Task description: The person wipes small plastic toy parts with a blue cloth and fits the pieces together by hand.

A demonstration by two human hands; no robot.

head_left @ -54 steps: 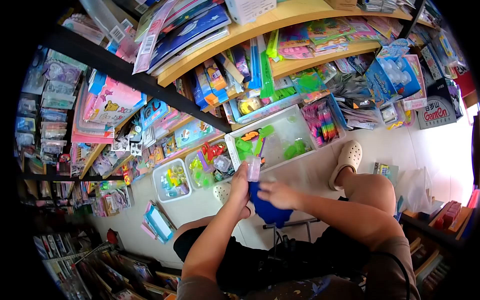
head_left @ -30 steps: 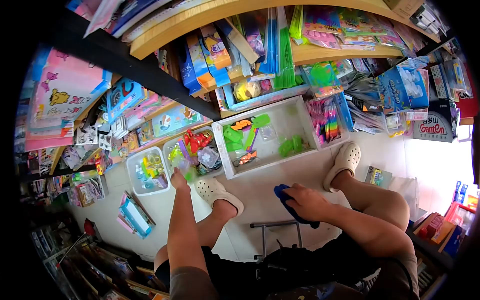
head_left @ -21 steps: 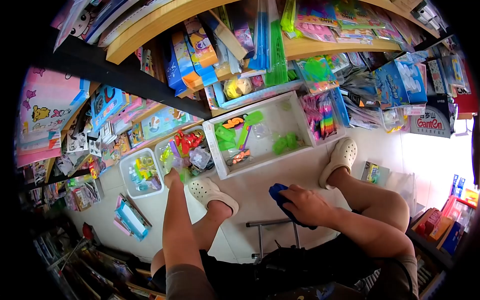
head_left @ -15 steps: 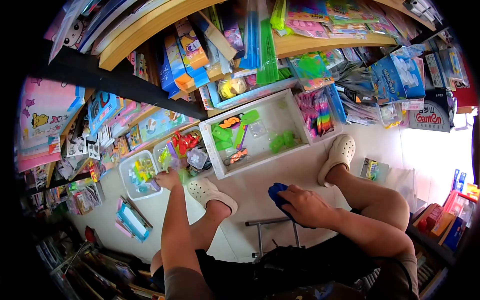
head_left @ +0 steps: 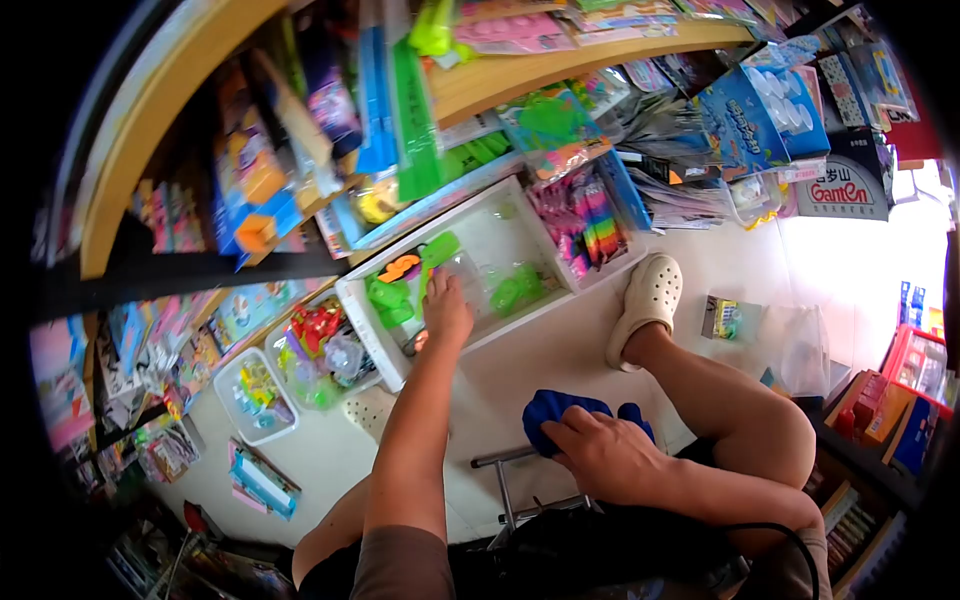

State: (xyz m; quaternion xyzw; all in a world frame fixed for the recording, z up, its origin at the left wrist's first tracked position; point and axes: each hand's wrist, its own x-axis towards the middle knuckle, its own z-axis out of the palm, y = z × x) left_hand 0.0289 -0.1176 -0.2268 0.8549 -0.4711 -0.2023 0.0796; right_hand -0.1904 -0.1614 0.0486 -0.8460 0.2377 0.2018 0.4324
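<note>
My left hand (head_left: pixel 447 312) reaches over the white tray box (head_left: pixel 480 340), its fingers stretched downward and slightly apart, with no held thing visible. Beside it in the box lie bright green pieces (head_left: pixel 388 300), a long green piece (head_left: pixel 437 252) and an orange piece (head_left: pixel 399 267). Further right in the same box is another green clump (head_left: pixel 517 288). In front of my lap, my right hand (head_left: pixel 605 455) is closed on a crumpled blue cloth (head_left: pixel 545 408), which bulges out past the fingers.
Left of the box stand a tub of red and clear items (head_left: pixel 318 330) and a white tub of yellow and blue pieces (head_left: pixel 256 397). A bin of rainbow packets (head_left: pixel 590 225) adjoins the box. Stocked shelves (head_left: pixel 560 75) rise ahead; a metal stool frame (head_left: pixel 505 480) stands below.
My left hand has moved right, from beside the small tubs to over the white box. My right hand still holds the blue cloth. The view has shifted.
</note>
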